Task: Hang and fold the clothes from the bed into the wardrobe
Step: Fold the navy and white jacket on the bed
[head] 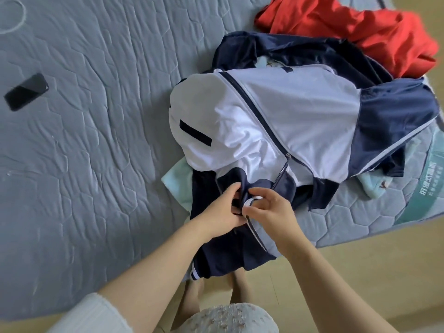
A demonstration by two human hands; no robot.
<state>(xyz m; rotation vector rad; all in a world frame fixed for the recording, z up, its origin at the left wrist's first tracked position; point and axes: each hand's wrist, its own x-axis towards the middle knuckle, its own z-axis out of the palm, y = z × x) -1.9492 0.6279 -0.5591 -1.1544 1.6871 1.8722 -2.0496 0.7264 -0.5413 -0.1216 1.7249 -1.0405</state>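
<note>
A: Step in hand?
B: The jacket (276, 116), laid on the bed (96, 140) beside the red top (348, 32), is gripped at its navy end by left hand (222, 210) and right hand (270, 209).
A: Next?
B: Likely the zip is to be closed before hanging.

Looks bright, with soft, even daylight and no hard shadows. Casts only faint shade just under the fingers (231, 189) and along the forearms. Nearly blows out the white of the jacket (300, 121) beyond the fingers. Glints dully off the phone (26, 91) far left of them. Bends the edge of the bed (96, 140) right of the fingers, wide-angle fashion. Softens toward the corners; blurs the sleeve (89, 316) well below them.
</note>
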